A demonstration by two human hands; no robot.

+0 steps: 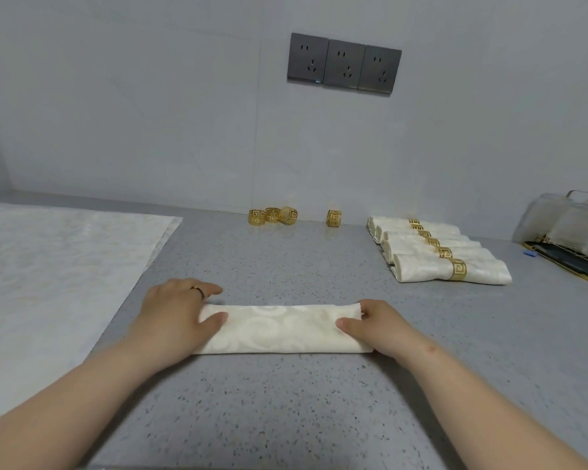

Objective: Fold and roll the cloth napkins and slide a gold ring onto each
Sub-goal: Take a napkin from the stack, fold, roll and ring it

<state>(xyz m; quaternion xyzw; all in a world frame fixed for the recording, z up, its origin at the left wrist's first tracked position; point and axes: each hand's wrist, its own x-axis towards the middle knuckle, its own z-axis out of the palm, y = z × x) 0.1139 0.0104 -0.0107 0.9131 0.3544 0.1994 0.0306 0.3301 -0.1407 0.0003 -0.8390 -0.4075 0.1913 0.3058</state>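
Grey speckled stone makes up the counter [286, 418], and I read its layout as a small production line. Flat napkins [55, 273] lie spread on the left as the supply, 1 sheet's edge showing beneath another. Finished rolls [431, 252] sit in a tight row on the right, each already banded in gold and parked out of the working lane. Between those 2 groups, straight in front of me, the folded napkin [279, 329] lies as a long, narrow strip running left to right, with its near fold toward the body. I judge the folding is about done and the rolling has not started, since the strip is flat. The left hand [174, 313] clasps the strip's left end, thumb on top and fingers reaching past the far edge onto the stone. The right hand [370, 329] pinches the right end, thumb on top and fingertips curled at the far corner. Holding both ends this way keeps the layers square and taut, I think. Well beyond the hands, against the wall, wait 4 loose gold rings [273, 216], 3 clustered and 1 [333, 218] apart to the right.
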